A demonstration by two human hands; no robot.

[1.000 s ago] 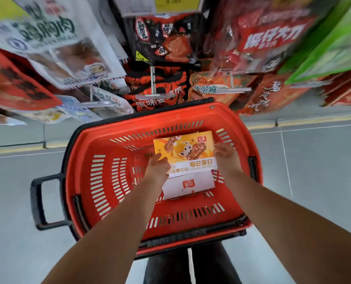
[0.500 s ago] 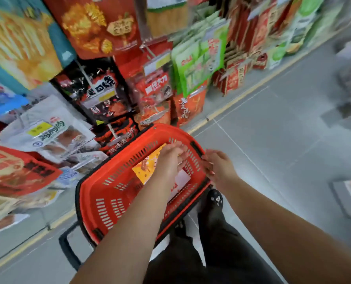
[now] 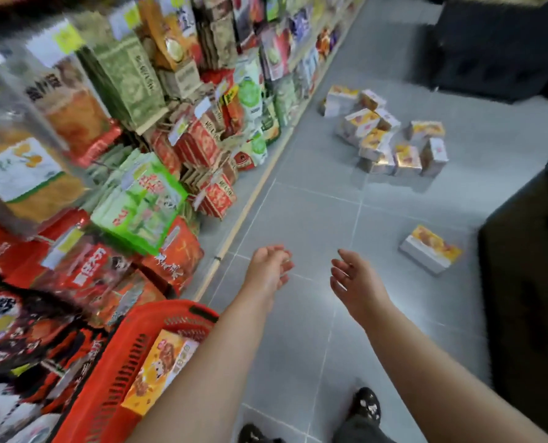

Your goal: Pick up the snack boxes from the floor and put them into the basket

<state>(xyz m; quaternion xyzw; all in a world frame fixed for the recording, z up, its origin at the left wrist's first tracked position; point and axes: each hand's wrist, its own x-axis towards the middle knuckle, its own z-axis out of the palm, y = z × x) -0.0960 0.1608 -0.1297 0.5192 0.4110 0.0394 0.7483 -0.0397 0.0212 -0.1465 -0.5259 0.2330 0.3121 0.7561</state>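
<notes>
While both hands hang empty over the grey tiled floor, the nearest target is the lone yellow-and-white cardboard snack box, which lies flat on the tiles ahead and to the right, close beside the dark display unit. The right hand, fingers spread loosely and holding nothing, is clearly the nearer one. The left hand sits just beside it on the far side from the box, fingers slackly curled and gripping nothing. The box's long axis slants down to the right in the view, at an angle across the line of reach, so the right hand will probably need to turn to span its shorter width. Farther up the aisle, well apart from both hands, a heap of similar boxes lies tumbled on the floor. Half a second earlier both hands were over the red slotted plastic basket, the left one above the box inside it. Now the basket has slid to the lower-left corner with one yellow box resting in it, the hands have left it, and the view has swung toward the aisle.
</notes>
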